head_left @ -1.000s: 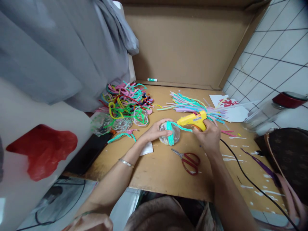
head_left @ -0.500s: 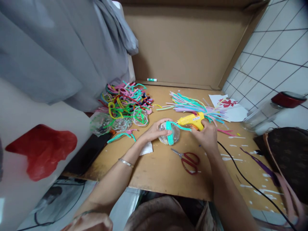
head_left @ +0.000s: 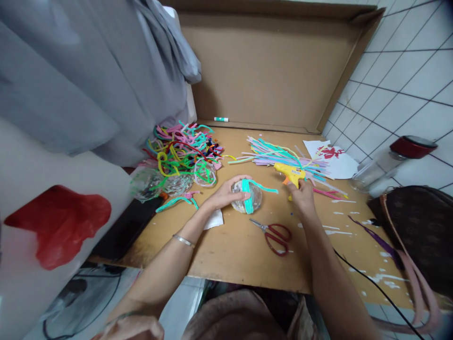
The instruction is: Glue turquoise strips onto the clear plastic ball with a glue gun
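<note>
Over the middle of the table, my left hand [head_left: 226, 192] is closed around a round clear plastic piece [head_left: 255, 197], perhaps a bottle bottom. A turquoise pipe cleaner [head_left: 248, 204] runs across it, and its loose end sticks out to the right. My right hand [head_left: 302, 194] grips a yellow hot glue gun [head_left: 290, 174] by its handle, with the nozzle pointing left, apart from the plastic piece. Red-handled scissors [head_left: 278, 236] lie on the table between my forearms, blades slightly apart.
A tangled heap of pipe cleaners [head_left: 180, 146] lies back left, with clear plastic pieces [head_left: 146, 182] before it. Straight pipe cleaners [head_left: 269, 153] are spread behind the glue gun. A lidded bottle [head_left: 375, 172], a brown bag [head_left: 410, 231] and a black cord [head_left: 368, 278] are at right.
My right hand has drawn the glue gun back to the right, away from the plastic piece. The turquoise loose end now stands free. My left hand keeps its hold.
</note>
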Tool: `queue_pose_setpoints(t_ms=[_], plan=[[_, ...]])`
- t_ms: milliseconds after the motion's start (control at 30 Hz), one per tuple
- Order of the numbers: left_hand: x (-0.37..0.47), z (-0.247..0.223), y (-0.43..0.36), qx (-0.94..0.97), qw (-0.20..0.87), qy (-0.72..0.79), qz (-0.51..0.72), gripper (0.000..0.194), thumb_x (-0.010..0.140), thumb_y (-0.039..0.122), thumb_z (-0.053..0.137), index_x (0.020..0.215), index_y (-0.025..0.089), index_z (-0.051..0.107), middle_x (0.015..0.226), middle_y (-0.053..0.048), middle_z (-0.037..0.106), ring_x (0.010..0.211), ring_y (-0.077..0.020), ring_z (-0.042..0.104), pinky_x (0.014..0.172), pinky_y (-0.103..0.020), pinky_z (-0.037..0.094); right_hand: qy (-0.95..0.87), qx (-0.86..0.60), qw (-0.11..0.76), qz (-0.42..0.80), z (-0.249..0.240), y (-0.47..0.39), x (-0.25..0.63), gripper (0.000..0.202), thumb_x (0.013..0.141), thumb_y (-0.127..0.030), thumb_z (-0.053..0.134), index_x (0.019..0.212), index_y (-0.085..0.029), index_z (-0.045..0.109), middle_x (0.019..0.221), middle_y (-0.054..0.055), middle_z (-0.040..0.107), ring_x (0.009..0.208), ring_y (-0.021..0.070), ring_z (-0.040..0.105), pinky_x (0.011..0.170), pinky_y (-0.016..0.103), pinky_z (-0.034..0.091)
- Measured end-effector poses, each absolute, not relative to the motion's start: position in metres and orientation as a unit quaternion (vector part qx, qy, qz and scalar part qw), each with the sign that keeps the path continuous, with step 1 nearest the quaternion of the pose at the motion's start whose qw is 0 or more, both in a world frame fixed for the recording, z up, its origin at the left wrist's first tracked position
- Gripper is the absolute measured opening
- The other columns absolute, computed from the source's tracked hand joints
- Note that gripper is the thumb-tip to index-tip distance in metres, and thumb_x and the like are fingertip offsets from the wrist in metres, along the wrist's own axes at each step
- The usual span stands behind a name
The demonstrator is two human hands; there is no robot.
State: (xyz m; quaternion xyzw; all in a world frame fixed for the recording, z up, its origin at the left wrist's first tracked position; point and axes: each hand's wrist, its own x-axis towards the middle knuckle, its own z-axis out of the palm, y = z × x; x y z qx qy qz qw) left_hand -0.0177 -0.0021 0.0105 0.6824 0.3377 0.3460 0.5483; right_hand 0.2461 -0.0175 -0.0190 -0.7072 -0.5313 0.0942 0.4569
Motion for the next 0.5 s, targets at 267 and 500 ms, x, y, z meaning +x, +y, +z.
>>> queue_pose_setpoints(t_ms=[267,500], plan=[[-0.018,0.007,-0.001,0.689,0.541,0.336,0.345,0.068,0.066,0.045,0.076,0.123,0.014,0.056,0.116,-0.009,0.063,0.100,-0.0212,0.058,0.088,-0.029,0.047,-0.545,-0.754,0.366,0.006,-0.030,-0.017,0.244,0.023,0.074,-0.030,0.050,0.090,-0.016,0.059,0.085,0.010,0.062,0.081,0.0233,0.055,0.074,0.035,0.043],[-0.017,0.006,-0.001,0.682,0.549,0.334,0.350,0.070,0.064,0.047,0.078,0.123,0.014,0.057,0.115,-0.009,0.064,0.098,-0.0207,0.060,0.086,-0.028,0.048,-0.552,-0.772,0.315,-0.007,-0.035,-0.021,0.243,0.018,0.076,-0.026,0.051,0.085,-0.015,0.062,0.082,0.014,0.063,0.082,0.0263,0.056,0.074,0.038,0.042]])
